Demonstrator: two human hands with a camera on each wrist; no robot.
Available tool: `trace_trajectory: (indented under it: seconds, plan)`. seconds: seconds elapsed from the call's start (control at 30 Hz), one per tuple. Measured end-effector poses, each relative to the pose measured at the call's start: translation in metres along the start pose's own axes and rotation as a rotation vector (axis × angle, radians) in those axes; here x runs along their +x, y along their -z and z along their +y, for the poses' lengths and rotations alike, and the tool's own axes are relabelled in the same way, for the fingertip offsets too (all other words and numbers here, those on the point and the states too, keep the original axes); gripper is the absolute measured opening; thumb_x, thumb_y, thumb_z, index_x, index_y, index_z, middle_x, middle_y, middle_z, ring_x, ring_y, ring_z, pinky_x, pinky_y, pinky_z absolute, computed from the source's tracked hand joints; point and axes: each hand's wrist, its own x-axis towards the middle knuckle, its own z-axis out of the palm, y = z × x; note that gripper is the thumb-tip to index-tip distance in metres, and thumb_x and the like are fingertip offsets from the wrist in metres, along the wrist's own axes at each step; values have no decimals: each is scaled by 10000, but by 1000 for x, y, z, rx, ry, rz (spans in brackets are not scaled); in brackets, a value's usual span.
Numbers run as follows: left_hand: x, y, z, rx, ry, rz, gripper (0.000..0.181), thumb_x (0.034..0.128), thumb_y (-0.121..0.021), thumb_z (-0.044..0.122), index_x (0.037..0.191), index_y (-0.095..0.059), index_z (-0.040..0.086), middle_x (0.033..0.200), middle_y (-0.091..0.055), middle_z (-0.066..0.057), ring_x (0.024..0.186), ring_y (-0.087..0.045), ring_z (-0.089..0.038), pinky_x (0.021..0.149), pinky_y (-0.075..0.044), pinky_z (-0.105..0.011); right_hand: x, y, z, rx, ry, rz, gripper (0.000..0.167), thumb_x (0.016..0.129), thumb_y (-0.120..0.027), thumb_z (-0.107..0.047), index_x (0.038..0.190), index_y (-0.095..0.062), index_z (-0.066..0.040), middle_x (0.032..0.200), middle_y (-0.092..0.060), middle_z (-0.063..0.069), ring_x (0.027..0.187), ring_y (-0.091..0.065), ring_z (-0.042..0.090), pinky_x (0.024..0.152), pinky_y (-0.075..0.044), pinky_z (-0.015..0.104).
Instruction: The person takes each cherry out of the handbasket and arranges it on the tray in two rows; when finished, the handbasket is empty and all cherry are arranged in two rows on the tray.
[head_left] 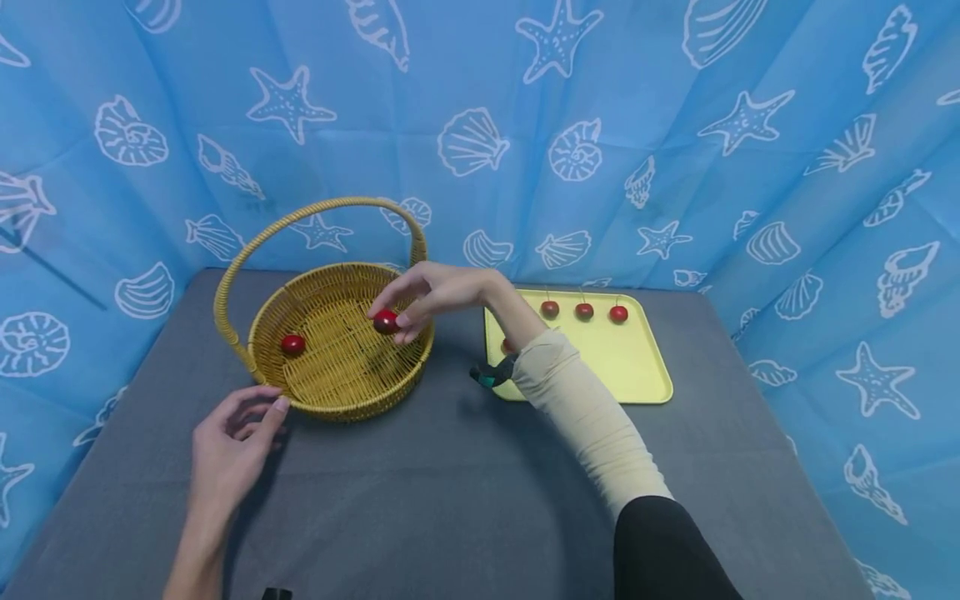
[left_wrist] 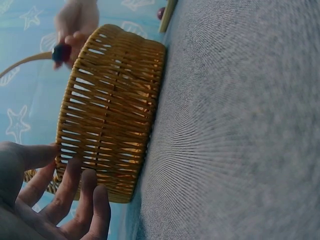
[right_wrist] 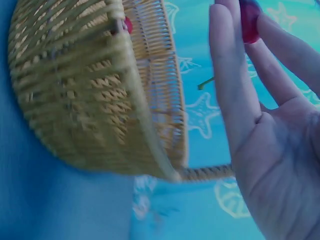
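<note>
A round woven basket (head_left: 341, 410) with a tall arched handle stands on the left of the table. At its near left rim is my left hand (head_left: 236, 442), its thumb and fingertips pinching the edge. Over the basket's right part my right hand (head_left: 438, 296) holds a dark red cherry (head_left: 386, 322) between thumb and fingers. A green stem (right_wrist: 204, 83) shows behind those fingers in the right wrist view. Inside the basket, at the left, lies another cherry (head_left: 293, 344).
To the right sits a yellow tray (head_left: 630, 375) with several cherries; three stand in a row near its back edge, such as the cherry (head_left: 583, 311). My right forearm crosses the tray and partly hides another cherry (head_left: 507, 346). A blue shell-patterned curtain (head_left: 480, 208) hangs behind the grey tabletop (head_left: 420, 500).
</note>
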Motion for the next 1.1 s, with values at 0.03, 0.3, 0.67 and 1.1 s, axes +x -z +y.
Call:
trace_trajectory:
  seconds: [0.03, 0.3, 0.67, 1.1]
  plan:
    - [0, 0, 0, -1, 2, -1, 319, 1047, -748, 304, 1314, -708, 133, 974, -732, 216, 765, -713, 20, 652, -635, -190, -7, 1, -2, 3, 4, 3, 446, 1043, -655, -24, 1485, -607, 13, 1418, -644, 204, 1086, -800, 286, 1058, -632, 541]
    - [-1, -1, 0, 6, 0, 8, 315, 1045, -751, 297, 1308, -711, 128, 946, -728, 232, 751, -722, 7, 635, -630, -192, -76, 18, 0, -95, 39, 120, 471, 1022, -672, -42, 1476, -596, 56, 1276, -737, 261, 1087, -796, 346, 1044, -648, 520]
    - [0, -2, 1, -21, 8, 15, 309, 1035, -765, 269, 1294, -713, 108, 873, -706, 266, 730, -738, -28, 628, -639, -206, -160, 29, 24, -207, -27, 447, 400, 981, -792, -81, 1373, -717, -105, 1384, -688, 52, 1010, -783, 200, 920, -641, 316]
    - [0, -3, 1, 19, 42, 12, 322, 1045, -749, 314, 1312, -706, 139, 918, -708, 240, 754, -721, -8, 644, -639, -200, -222, 8, 53, -346, -62, 709, 364, 979, -778, -60, 1338, -731, -24, 1455, -506, 146, 1077, -677, 134, 778, -641, 316]
